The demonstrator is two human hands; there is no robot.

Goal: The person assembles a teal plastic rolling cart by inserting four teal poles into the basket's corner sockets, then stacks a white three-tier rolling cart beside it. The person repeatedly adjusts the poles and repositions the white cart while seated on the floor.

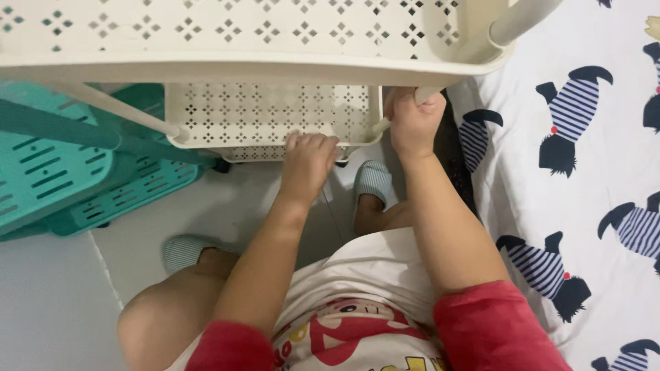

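A cream plastic trolley rack stands in front of me, its top shelf [227, 41] filling the upper view and a lower perforated shelf [268, 113] below it. My left hand [308, 161] rests with curled fingers on the front rim of the lower shelf. My right hand [412, 120] is wrapped around the rack's right front upright pole [427, 93], just under the top shelf. Both arms wear red sleeves.
A teal plastic rack [75, 172] stands to the left, touching the cream one. A bed with a white sheet printed with dark striped figures [584, 172] runs along the right. My feet in striped slippers [375, 182] are on the pale floor [48, 302].
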